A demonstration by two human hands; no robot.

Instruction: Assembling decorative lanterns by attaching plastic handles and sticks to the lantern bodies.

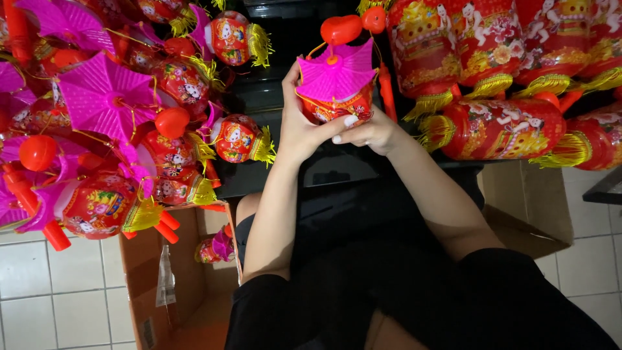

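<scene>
Left hand [299,133] and right hand [370,133] grip a lantern [335,87]; carton [188,291] apparently holds another.

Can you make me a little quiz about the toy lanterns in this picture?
1. True or false: both hands hold the pink-roofed lantern.
2. What lies inside the cardboard box on the floor? A) a lantern B) a shoe C) a cup
3. What colour are the tassels on the big red lanterns at the right?

Key:
1. True. The left hand wraps its side and the right hand supports it from below.
2. A, one small lantern.
3. Yellow.
</scene>
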